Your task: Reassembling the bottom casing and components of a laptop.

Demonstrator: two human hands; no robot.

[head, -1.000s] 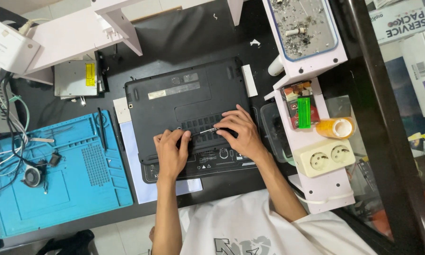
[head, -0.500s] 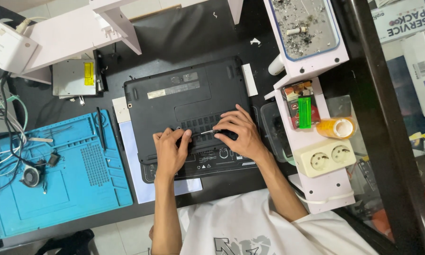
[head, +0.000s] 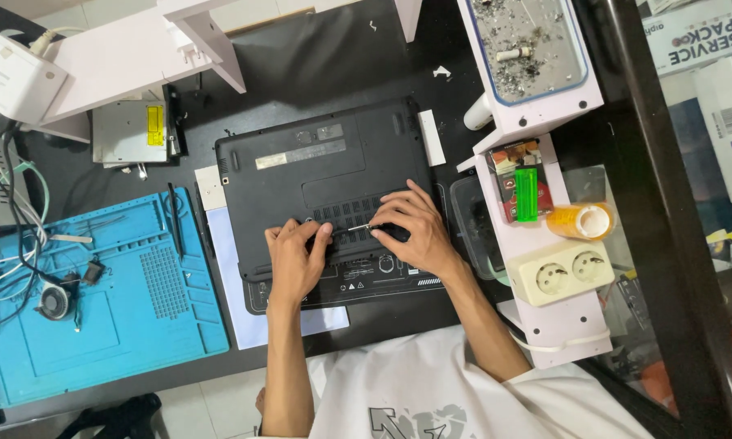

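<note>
A black laptop [head: 325,175] lies upside down on the dark desk, its base facing up. My left hand [head: 295,260] rests on the laptop's near edge, fingertips by the vent slots. My right hand [head: 414,232] grips a small black-handled screwdriver [head: 366,229], its thin shaft pointing left toward my left fingers, the tip on the laptop's base. The spot under the tip is partly hidden by my fingers.
A blue work mat [head: 114,301] with small parts and cables lies to the left, tweezers [head: 175,219] at its edge. A silver drive [head: 130,130] sits behind it. On the right stand a white shelf with a tray [head: 528,49], a green lighter [head: 527,195], an orange tape roll [head: 581,221] and a double socket [head: 561,272].
Both hands stay on the laptop with only tiny shifts of the fingers and screwdriver; the view has shifted slightly.
</note>
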